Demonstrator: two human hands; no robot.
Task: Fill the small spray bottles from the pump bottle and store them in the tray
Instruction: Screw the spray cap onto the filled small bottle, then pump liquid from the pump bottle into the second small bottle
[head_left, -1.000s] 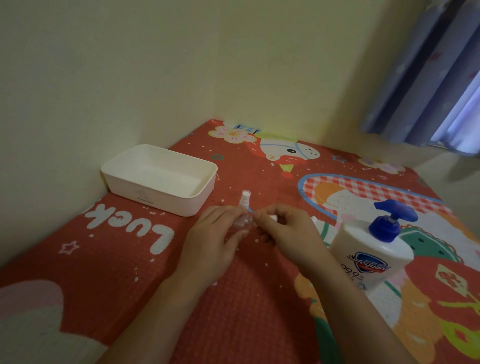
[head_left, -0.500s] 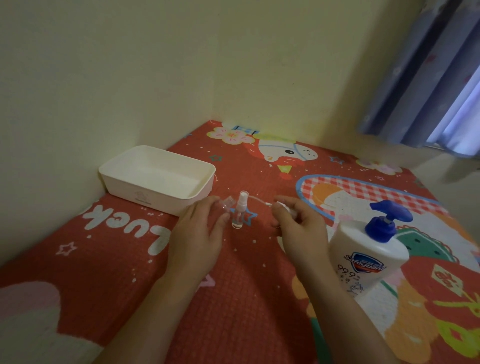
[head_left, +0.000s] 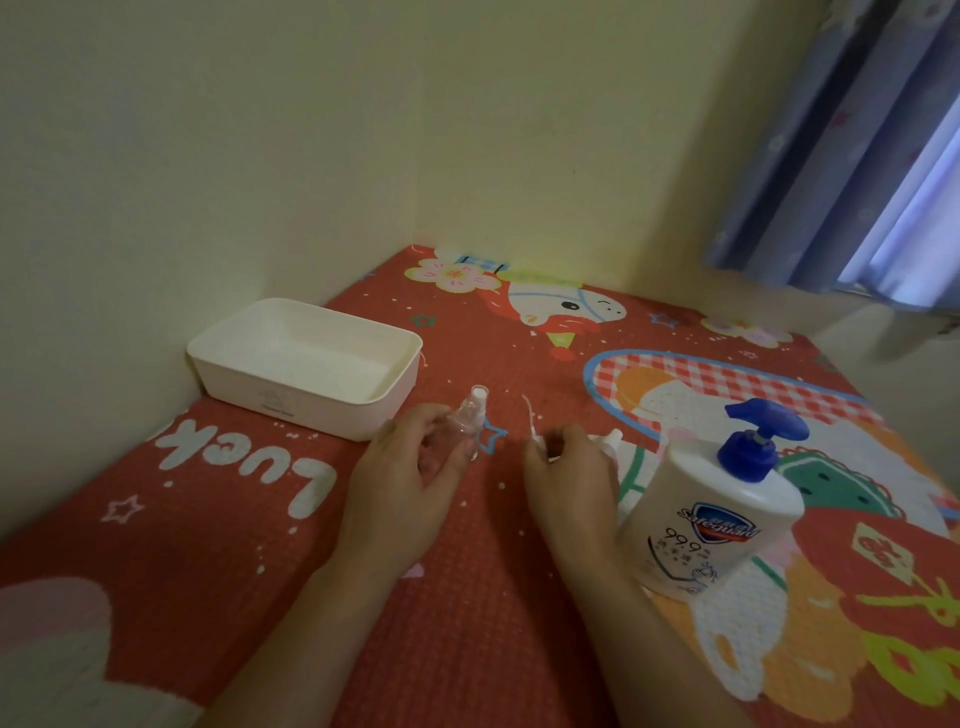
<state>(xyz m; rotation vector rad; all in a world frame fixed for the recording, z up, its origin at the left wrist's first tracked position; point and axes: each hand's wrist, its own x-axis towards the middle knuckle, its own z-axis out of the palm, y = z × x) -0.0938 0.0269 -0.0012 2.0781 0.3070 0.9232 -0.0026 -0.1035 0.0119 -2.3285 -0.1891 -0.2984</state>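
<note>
Left hand (head_left: 400, 499): fingers (head_left: 441, 470) curled round a small clear spray bottle (head_left: 470, 423), upright, neck open. Right hand (head_left: 566, 478): fingers pinching the spray head (head_left: 540, 441), thin dip tube (head_left: 529, 415) sticking up, apart from the bottle. Just right of that hand, white pump bottle (head_left: 711, 519) with blue pump, standing on the red patterned mat (head_left: 234, 519). Beyond the left hand, white tray (head_left: 306, 364) against the wall.
</note>
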